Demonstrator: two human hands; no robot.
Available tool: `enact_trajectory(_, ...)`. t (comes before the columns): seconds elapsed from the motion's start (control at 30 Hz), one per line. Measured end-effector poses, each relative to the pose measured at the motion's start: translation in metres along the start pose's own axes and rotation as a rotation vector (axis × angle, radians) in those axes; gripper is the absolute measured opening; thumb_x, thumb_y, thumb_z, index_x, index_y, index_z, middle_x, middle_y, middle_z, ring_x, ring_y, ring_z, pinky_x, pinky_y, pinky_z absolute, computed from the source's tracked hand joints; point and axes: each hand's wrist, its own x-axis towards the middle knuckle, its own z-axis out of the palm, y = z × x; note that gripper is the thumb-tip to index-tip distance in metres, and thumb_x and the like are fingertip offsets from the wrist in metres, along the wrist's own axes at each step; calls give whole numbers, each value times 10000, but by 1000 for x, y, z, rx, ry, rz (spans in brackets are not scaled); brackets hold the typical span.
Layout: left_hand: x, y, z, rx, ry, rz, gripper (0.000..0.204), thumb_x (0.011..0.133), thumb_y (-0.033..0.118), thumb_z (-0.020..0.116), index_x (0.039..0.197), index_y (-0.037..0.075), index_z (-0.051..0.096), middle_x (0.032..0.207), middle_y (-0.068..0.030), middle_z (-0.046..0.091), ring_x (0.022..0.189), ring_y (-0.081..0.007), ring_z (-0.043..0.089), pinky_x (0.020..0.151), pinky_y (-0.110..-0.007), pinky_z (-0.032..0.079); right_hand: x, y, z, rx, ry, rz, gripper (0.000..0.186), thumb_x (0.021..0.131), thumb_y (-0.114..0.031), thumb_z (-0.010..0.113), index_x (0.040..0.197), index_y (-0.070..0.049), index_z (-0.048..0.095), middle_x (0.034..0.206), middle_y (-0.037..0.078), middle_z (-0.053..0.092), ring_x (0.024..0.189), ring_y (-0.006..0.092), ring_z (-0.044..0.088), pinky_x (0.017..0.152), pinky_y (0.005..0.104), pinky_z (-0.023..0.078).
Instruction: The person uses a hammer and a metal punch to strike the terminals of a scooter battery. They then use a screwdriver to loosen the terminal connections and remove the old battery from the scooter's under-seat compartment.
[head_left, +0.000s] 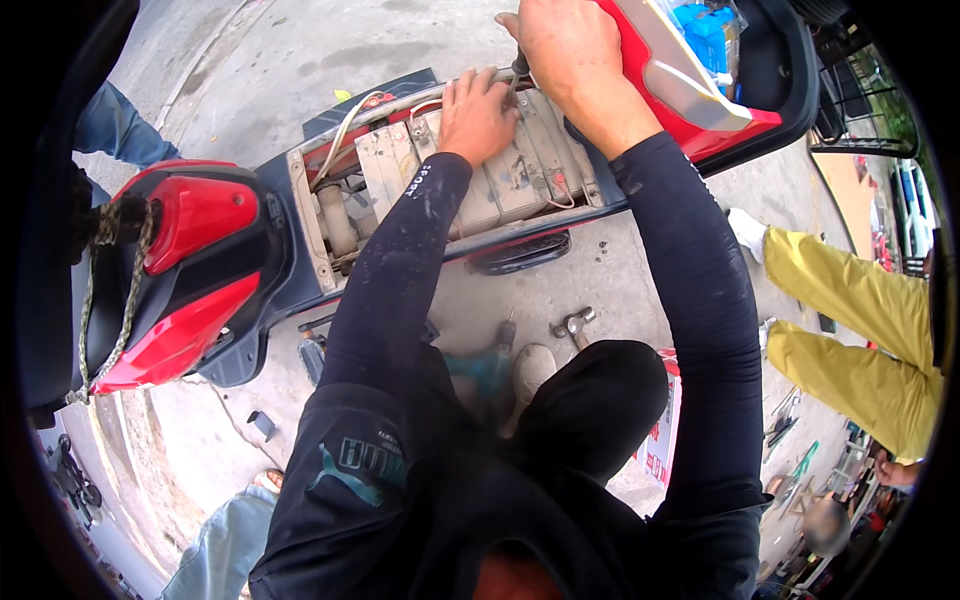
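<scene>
On the far side of the scene, a red scooter (190,260) lies across the view with its floor panel off, exposing a long open bay (310,215). Grey battery blocks (490,185) sit in a row inside the bay, with thin wires (345,125) running along its far rim.

Left hand (475,115): fingers spread, palm down, pressed flat on top of the batteries at the far edge of the bay. It touches them directly.

Right hand (565,55): closed around a dark tool handle (520,68), just right of and slightly farther than the left hand. The tool's tip points down at the batteries between the two hands; the tip itself is hidden, so its contact point cannot be told.

Both forearms wear dark sleeves and reach from the near edge to the bay. The batteries lie under and between the hands.

Ground, near side of the scooter: a hammer (573,325) lies on the concrete, with small dark bits (600,248) scattered beyond it, close to the scooter.

Right: another person in yellow trousers (850,320) stands well apart from the hands. Left: a denim-clad leg (120,125) far, another (215,545) near.
</scene>
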Motion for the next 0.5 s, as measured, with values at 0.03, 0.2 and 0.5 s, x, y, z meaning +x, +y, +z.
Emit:
enact_trajectory(0.03, -1, -1, 0, 3, 6, 5, 357, 875, 273, 729, 1195, 119, 697, 1492, -119, 512, 1450, -367, 369, 1217, -584, 233, -1, -1, 1, 18, 26, -13, 264, 900, -272, 734, 909, -10, 709, 845, 185, 732, 801, 323, 752, 682, 440, 611)
enact_trajectory(0.2, -1, -4, 0, -28, 55, 12, 365, 873, 270, 734, 1202, 118, 692, 1484, -118, 522, 1452, -369, 373, 1223, -581, 231, 15, 17, 0, 65, -173, -223, 175, 865, -152, 702, 907, 18, 714, 868, 201, 728, 825, 381, 739, 716, 448, 604)
enact_trajectory(0.5, 16, -7, -38, -805, -155, -299, 506, 938, 212, 684, 1389, 20, 559, 1393, -173, 604, 1230, -293, 621, 1091, -411, 455, 34, -3, 25, -32, -67, -253, 185, 818, -130, 705, 941, 8, 725, 894, 239, 723, 877, 388, 734, 755, 446, 598)
